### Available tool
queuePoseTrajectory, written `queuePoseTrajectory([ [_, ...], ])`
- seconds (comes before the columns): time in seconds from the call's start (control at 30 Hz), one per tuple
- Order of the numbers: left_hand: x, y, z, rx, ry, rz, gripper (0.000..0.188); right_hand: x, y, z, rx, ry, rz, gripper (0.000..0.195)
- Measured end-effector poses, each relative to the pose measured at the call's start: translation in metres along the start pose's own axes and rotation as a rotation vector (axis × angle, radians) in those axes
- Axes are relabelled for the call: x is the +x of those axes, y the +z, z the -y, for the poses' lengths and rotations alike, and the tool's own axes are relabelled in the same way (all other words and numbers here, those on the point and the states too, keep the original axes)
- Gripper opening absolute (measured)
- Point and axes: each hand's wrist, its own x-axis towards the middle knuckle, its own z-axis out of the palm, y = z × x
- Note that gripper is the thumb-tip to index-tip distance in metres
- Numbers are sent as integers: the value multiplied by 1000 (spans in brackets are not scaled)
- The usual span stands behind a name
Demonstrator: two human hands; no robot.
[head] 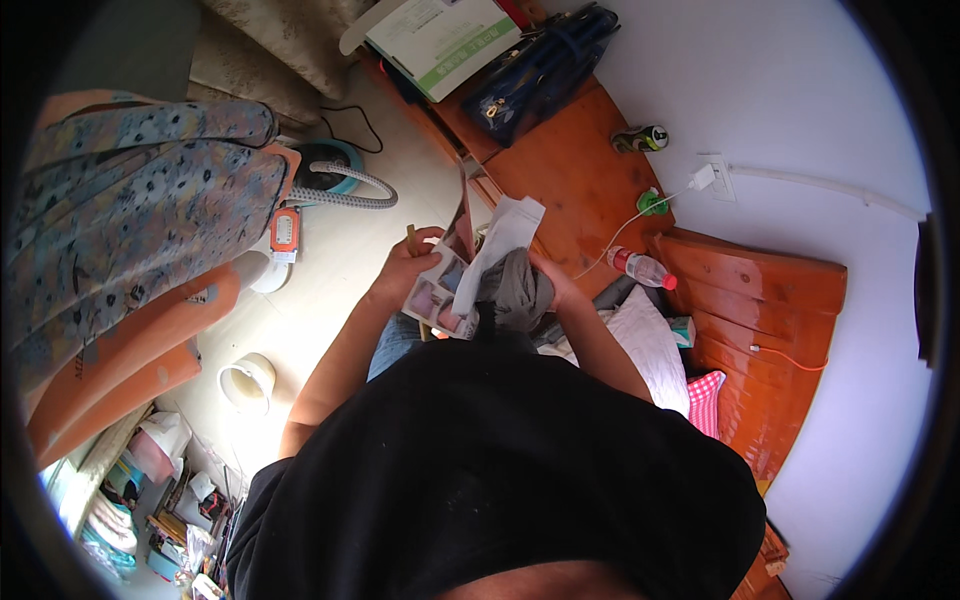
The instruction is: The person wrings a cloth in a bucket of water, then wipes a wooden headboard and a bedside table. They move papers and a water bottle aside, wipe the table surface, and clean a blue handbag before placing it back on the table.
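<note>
My left hand (414, 259) is closed on a folded printed sheet (435, 296) with small pictures; a thin yellowish strip sticks up by its fingers. My right hand (551, 281) lies against a bunched grey cloth (517, 289) and seems to hold it, though the fingers are largely hidden behind it. White paper (499, 244) stands up between the sheet and the cloth, and I cannot tell which hand carries it. All of this is in front of my body, above my lap.
Ahead, a wooden cabinet (566, 187) bears a dark blue handbag (540, 71), a box (442, 45) and a can (639, 139). A plastic bottle (641, 268) lies by the wooden headboard (757, 300). A charging cable crosses the cabinet. Hanging fabric (150, 202) and a white bin (247, 382) are at left.
</note>
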Motion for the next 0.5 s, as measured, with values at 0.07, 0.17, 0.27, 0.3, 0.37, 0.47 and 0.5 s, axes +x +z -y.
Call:
queuePoseTrajectory([
  [0.07, -10, 0, -8, 158, 74, -64, 39, 1, 9, 1, -223, -42, 24, 36],
  [0.17, -17, 15, -16, 290, 143, -71, 42, 5, 5, -6, -490, -197, 47, 34],
  [0.27, -22, 22, -13, 304, 171, 5, 45, 10, 26, -17, -377, -145, -29, 31],
  [0.3, -26, 19, -11, 322, 170, 24, 45, 9, 34, -18, -390, -114, -48, 31],
  [0.37, -34, 12, -4, 360, 168, 62, 44, 7, 51, -22, -439, -76, -83, 31],
  [0.47, -57, 12, -3, 316, 175, 35, 39, 0, 69, -34, -478, -54, -141, 30],
  [0.5, -64, 9, -4, 303, 172, 27, 39, 1, 72, -40, -453, -39, -150, 31],
])
